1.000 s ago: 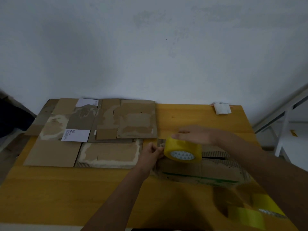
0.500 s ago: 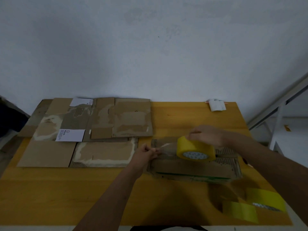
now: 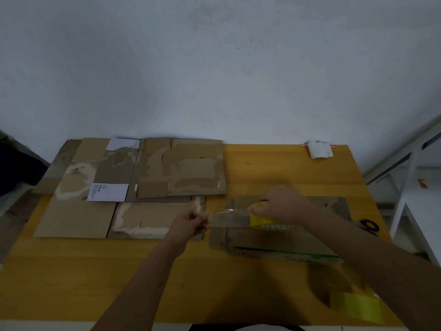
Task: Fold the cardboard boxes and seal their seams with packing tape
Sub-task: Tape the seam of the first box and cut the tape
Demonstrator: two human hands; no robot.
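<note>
The left hand [image 3: 191,222] pinches the clear tape end [image 3: 220,215] taut while the right hand [image 3: 284,203] grips the yellow roll [image 3: 267,222] over the flattened box [image 3: 274,240] on the desk [image 3: 119,271], apparently readying a strip to seal its seam.

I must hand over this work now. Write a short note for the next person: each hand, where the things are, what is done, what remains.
Left hand pinches the free end of the clear tape strip. Right hand grips the yellow tape roll over the folded box.
Flat cardboard sheets lie at the table's left; scissors at the right edge; another yellow roll near right.
Done: box folded flat, strip pulled out.
Left: press strip on the seam, cut it, fold and tape the other sheets.
</note>
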